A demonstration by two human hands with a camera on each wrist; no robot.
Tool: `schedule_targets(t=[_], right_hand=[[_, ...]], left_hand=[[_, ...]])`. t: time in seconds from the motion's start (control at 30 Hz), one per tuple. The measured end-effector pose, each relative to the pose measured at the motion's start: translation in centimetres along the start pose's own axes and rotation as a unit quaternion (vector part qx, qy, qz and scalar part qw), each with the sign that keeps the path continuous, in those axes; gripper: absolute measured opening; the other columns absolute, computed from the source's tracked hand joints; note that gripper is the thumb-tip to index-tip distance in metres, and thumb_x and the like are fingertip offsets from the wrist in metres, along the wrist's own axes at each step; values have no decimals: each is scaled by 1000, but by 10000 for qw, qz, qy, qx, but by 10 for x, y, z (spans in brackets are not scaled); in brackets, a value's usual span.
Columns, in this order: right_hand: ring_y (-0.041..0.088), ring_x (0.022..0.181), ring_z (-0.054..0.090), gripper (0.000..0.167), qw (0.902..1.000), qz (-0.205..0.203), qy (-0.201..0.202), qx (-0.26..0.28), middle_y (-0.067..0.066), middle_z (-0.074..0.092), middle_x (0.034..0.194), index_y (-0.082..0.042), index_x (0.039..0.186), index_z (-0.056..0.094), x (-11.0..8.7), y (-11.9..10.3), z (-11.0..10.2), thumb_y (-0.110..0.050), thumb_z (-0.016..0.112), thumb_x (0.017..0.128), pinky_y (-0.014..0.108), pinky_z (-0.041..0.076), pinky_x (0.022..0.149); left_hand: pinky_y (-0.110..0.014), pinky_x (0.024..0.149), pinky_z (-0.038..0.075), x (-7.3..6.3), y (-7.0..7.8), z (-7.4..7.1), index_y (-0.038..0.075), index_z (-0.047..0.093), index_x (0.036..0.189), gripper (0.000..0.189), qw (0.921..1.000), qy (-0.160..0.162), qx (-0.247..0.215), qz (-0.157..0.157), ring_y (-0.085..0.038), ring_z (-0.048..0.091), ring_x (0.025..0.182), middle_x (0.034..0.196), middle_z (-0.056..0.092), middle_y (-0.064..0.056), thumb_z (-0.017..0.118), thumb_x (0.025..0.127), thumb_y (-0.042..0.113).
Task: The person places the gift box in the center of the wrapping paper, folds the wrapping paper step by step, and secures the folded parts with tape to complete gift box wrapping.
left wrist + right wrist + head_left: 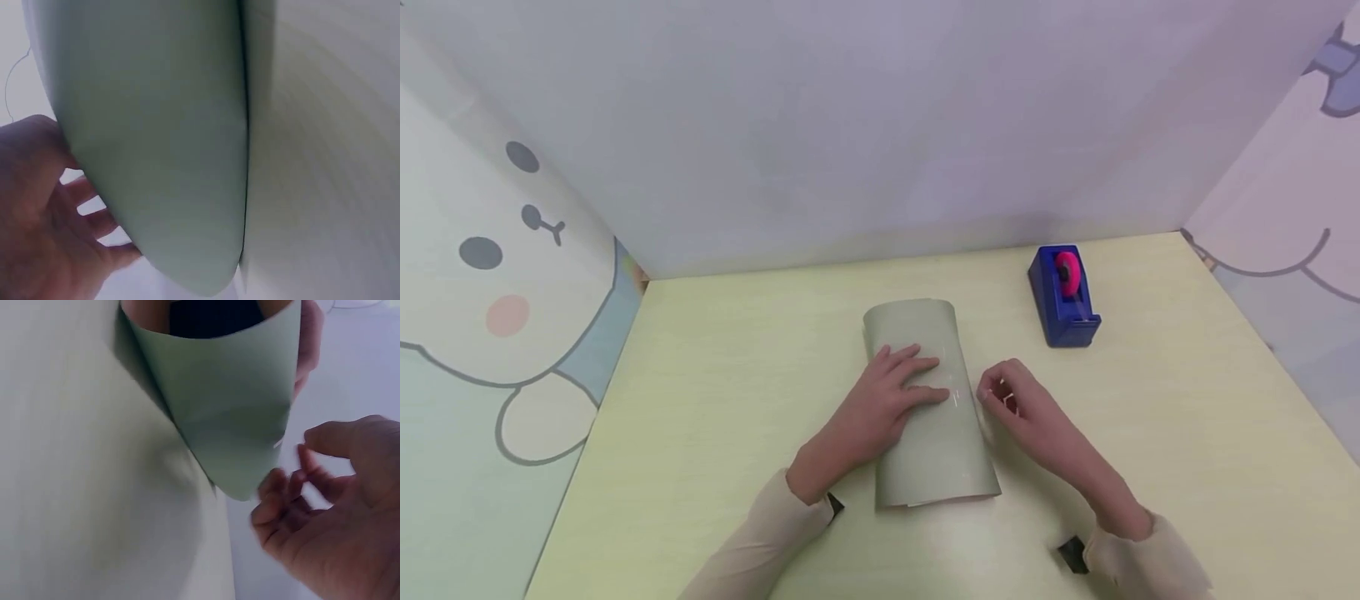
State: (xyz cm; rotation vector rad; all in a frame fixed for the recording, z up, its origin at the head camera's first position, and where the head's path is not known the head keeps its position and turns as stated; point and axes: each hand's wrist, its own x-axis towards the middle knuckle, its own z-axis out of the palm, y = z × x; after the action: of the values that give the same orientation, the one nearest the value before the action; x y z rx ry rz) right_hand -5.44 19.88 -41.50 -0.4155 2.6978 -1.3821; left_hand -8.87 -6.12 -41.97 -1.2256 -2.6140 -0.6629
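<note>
Fingers (928, 395) spread apart, your left hand (876, 408) rests across the upper side of the rolled paper (936, 458). Your right hand (1030, 417) is just beside the roll's right edge, its fingers curled toward the thumb; you cannot tell whether they pinch anything. The paper lies mid-table, its long axis running away from you, far end slightly left, one open end toward you. Farther out, right on the table (745, 358), stands a blue tape dispenser (1060, 317) with a pink roll (1068, 271).

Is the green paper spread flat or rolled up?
Rolled up: the green paper curves round like a flattened tube, its open end showing in the right wrist view.
</note>
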Motion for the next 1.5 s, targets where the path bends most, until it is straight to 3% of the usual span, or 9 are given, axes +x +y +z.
schedule_targets(t=[0.13,0.27,0.5,0.7,0.93,1.17,1.4,1.5], right_hand=[[7,87,50,18,9957,-859,305,-171,-4,51,99,-15,108,56,-8,3,5,-1,63,101,22,47,72],[6,92,49,31,9853,-1552,544,-454,-6,51,103,-16,112,58,-18,4,10,7,69,94,21,47,76],[10,115,55,31,9721,-1939,463,-1238,-6,58,123,-20,119,65,-27,0,19,-16,80,91,19,44,99],[15,108,57,27,9499,-2394,560,-1929,-3,63,118,-18,114,69,-23,-1,27,-27,80,91,29,45,95],[15,97,56,30,9309,-2661,751,-2385,-6,65,109,-19,106,68,-15,-3,30,-22,85,81,31,43,77],[14,93,54,32,9214,-2621,695,-2783,-8,63,104,-20,104,64,-12,-8,29,-24,86,81,29,40,75],[16,83,48,42,8977,-2516,609,-3566,-6,56,92,-19,98,57,-6,-17,34,-42,87,80,30,36,71],[17,78,45,45,8937,-2408,587,-3740,-6,52,86,-18,95,53,-4,-20,37,-46,86,81,29,33,69]], left_hand=[[-75,113,36,-3,0,-4,34,74,126,35,9998,65,171,-101,-43,46,146,147,61,-5,68,99,13],[-75,113,34,-13,6,-10,31,66,140,40,9996,-75,133,-248,-44,42,148,153,54,-9,65,102,19],[-74,119,28,-34,12,-7,24,45,159,62,9969,-587,501,-133,-46,24,159,169,34,-12,61,103,45],[-75,117,30,-36,11,-3,26,45,159,67,9962,-426,751,58,-43,26,159,170,35,-9,65,99,51],[-72,115,35,-32,10,-2,28,49,154,65,9936,-319,1081,62,-41,34,155,166,41,-8,69,96,50],[-71,113,38,-25,13,-5,28,51,148,66,9921,-414,1183,-70,-40,39,151,160,45,-7,77,90,47],[-71,113,38,-18,18,-3,25,51,143,67,9912,-573,1168,-249,-44,40,148,156,47,-11,82,86,42],[-70,114,37,-17,17,-3,26,51,143,67,9913,-616,1129,-282,-43,39,149,157,46,-10,82,86,43]])
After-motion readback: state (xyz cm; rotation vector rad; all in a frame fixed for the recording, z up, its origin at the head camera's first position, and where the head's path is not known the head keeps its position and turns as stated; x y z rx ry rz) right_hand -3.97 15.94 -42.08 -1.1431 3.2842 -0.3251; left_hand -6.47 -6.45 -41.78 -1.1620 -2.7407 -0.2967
